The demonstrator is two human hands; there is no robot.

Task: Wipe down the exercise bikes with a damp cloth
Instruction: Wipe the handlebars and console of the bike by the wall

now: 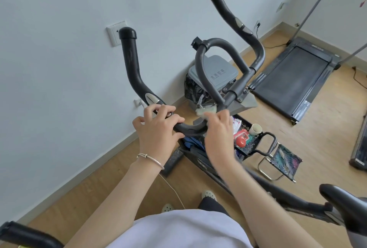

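**While the left hand [156, 130] steadies the bar, the right hand [218, 132] works the cloth [204, 111]**

Because the exercise bike [278, 194] stands close to the wall, its handlebar [131, 65] fills the middle of the view, with one horn rising at the left. At the base of that horn the left hand, a thin bracelet [151, 159] on its wrist, grips the dark tube, fingers curled over the top and thumb underneath. The bar looks like rigid metal under a matt coating, so it should take firm pressure without flexing. Holding it at this bend seems a sound way to stop the bars turning.

Just beside it, where the curved tube meets the central stem, sits the small pale cloth. It is bunched and soft, and the right hand holds it in curled fingers and presses it against the bar. Being damp and limp, it will probably mould round the tube. It is best held in the palm and fingertips, wrapped partly around the bar rather than laid flat. Bolts and brackets near the stem could snag it.

Behind the loop of the bars stands a grey lidded bin [218, 73]. Lower right, a black basket [250, 148] holds a red bottle and a cup, next to a folding stool [284, 158]. A treadmill [294, 77] lies farther right, and the saddle [341, 198] shows at the lower right edge, not yet under the cloth.
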